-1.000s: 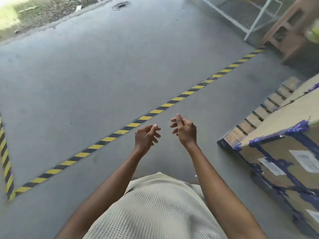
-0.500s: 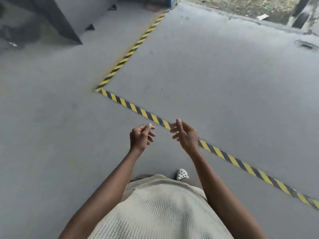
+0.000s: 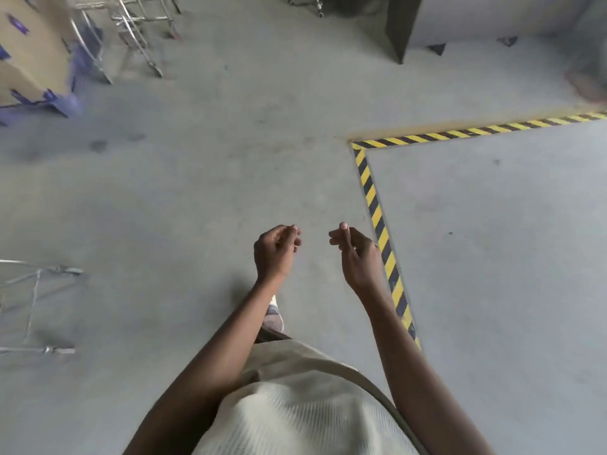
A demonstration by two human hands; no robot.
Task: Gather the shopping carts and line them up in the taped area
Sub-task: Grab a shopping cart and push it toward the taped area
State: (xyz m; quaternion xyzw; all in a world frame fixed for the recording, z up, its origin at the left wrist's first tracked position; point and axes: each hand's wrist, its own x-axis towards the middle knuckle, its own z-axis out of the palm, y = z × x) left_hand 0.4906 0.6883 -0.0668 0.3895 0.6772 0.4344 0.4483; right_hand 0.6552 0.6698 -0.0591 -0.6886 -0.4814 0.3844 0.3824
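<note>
My left hand and my right hand hang in front of me with loosely curled fingers, and neither holds anything. Yellow-and-black tape marks a corner of the taped area just right of my right hand; the area stretches to the right. A metal shopping cart stands far off at the top left. Part of another wire cart shows at the left edge, level with my hands. Both carts are out of reach and blurred.
A cardboard box with blue tape sits at the top left beside the far cart. A dark post and a grey wall stand at the top right. Bare concrete floor lies between me and the carts.
The view has swung left: the tape corner now lies to my right, and two carts and the box have come into sight. My hands stay raised and hold nothing.
</note>
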